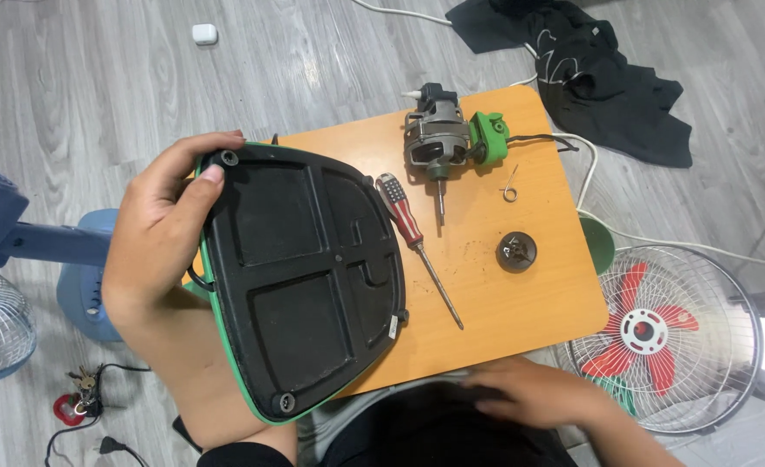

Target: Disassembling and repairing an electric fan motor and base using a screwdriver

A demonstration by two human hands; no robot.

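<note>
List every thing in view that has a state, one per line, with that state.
Left hand: gripping the fan base's top edge.
Fan base: underside up, tilted off the table.
Right hand: empty, at the table's near edge.
Screwdriver: lying flat, untouched.
Motor: bare, shaft toward the person.
Red-bladed fan: lying on the floor.

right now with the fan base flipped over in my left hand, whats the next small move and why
Probably reach the right hand for the screwdriver: the left hand grips the base underside up, screw recesses show at its corners, and the screwdriver lies free beside it.
</note>
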